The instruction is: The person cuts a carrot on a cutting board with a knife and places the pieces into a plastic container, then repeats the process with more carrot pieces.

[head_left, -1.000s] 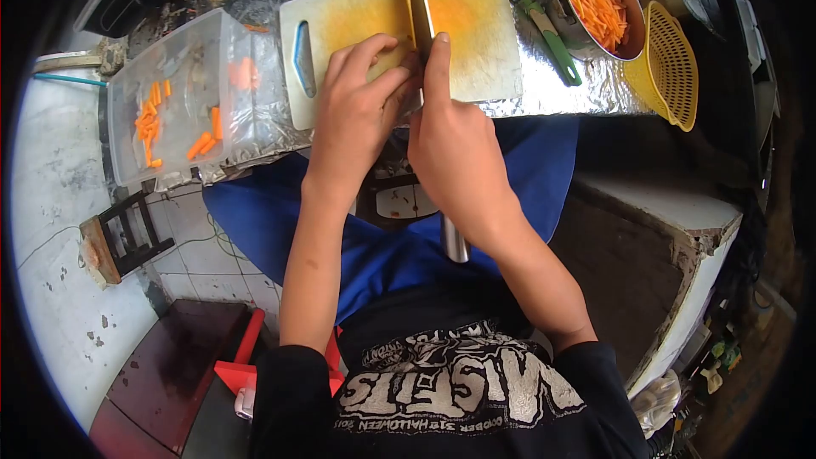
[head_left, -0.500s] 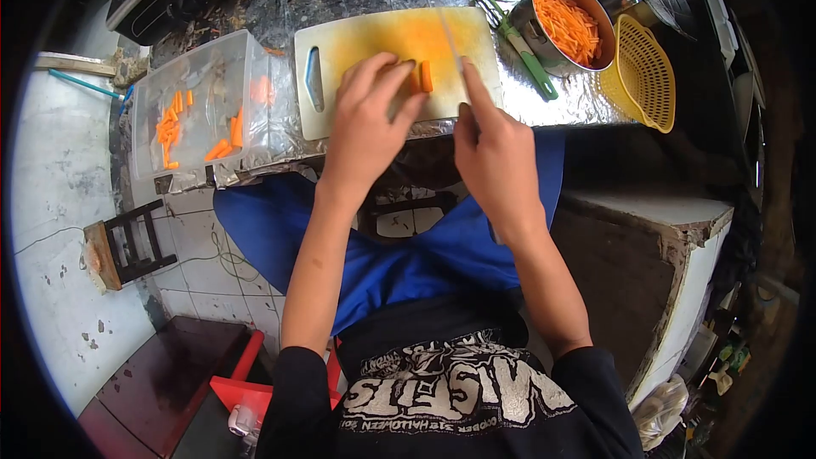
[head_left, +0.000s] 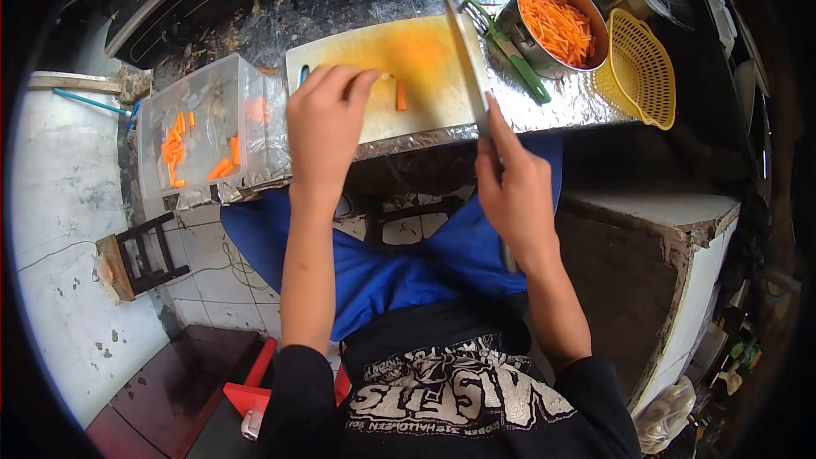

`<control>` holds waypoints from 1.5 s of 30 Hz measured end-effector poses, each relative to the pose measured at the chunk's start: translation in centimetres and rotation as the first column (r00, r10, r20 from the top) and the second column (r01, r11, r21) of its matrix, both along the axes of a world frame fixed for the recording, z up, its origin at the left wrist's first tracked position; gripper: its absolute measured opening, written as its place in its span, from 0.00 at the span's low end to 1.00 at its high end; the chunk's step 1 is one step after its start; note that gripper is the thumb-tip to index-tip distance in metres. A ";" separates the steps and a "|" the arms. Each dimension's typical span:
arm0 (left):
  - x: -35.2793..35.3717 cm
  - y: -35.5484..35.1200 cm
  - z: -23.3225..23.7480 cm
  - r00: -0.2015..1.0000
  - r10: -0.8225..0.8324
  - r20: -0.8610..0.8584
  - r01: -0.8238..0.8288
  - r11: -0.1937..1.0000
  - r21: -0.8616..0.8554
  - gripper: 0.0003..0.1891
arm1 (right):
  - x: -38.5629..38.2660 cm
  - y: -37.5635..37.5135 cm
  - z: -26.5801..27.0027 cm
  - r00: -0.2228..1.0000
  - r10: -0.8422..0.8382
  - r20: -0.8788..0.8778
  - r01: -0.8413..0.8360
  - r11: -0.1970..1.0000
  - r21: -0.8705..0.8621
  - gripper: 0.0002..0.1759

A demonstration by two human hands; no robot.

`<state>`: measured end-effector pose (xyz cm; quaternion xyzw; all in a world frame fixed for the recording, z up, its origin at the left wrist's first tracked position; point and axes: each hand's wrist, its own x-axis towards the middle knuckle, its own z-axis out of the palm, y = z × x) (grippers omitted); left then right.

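Observation:
My right hand [head_left: 517, 191] grips a knife [head_left: 468, 51], its index finger stretched along the spine. The blade points away from me over the right end of the cutting board [head_left: 374, 125], apart from the carrot. One short carrot stick [head_left: 401, 95] lies on the orange-stained board, between the blade and my left hand [head_left: 325, 123]. That left hand hovers over the board's left part with fingers curled together; whatever is in them is hidden. Just off its fingertips is a tiny pale bit [head_left: 387, 76].
Left of the board, a clear plastic container [head_left: 191, 153] holds carrot pieces. To the right are a green-handled peeler [head_left: 520, 68], a metal pot [head_left: 529, 34] of carrot strips and a yellow basket [head_left: 605, 81]. Foil [head_left: 561, 106] covers the counter's front. A small dark stool [head_left: 146, 255] stands below left.
My left hand has drawn back leftward from the carrot stick, its fingers now curled. My right hand has shifted right with the knife, away from the carrot.

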<state>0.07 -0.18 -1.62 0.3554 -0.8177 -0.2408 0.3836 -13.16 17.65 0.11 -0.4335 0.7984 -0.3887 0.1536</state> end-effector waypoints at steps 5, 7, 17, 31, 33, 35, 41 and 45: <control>3.1 2.0 -1.3 0.946 0.236 0.221 -0.286 0.930 0.231 0.18 | 1.9 -0.3 -0.6 0.978 0.184 0.094 -0.184 0.983 -0.006 0.38; 3.4 2.5 -1.3 0.915 0.257 0.311 -0.337 0.910 0.242 0.20 | 2.2 -0.5 -0.7 0.973 0.217 0.082 -0.218 0.976 0.010 0.39; 4.8 8.9 8.4 0.666 -0.179 -0.724 0.551 0.773 0.316 0.18 | 1.2 -0.3 -0.5 0.993 0.067 0.101 -0.063 0.997 -0.043 0.33; 2.2 19.7 13.2 0.337 -0.131 -0.932 0.815 0.536 0.219 0.18 | 1.0 0.7 -0.1 0.992 -0.038 0.123 0.029 0.997 0.077 0.33; 0.3 22.7 13.7 0.280 -0.094 -0.955 0.831 0.523 0.192 0.18 | 0.6 1.0 -0.8 0.986 -0.072 0.153 0.064 0.996 0.057 0.33; -1.7 22.9 14.3 0.191 -0.079 -0.978 0.849 0.514 0.124 0.18 | 0.3 1.2 -1.0 0.986 -0.052 0.160 0.043 0.997 0.057 0.32; -2.4 21.6 15.8 -0.028 -0.042 -0.999 0.943 0.332 -0.040 0.18 | 0.6 1.8 -0.7 0.976 -0.112 0.186 0.098 0.992 0.084 0.30; -1.5 19.3 17.7 -0.135 -0.061 -0.989 0.964 0.225 -0.146 0.18 | 0.3 2.1 -1.8 0.962 -0.118 0.248 0.105 0.993 0.062 0.29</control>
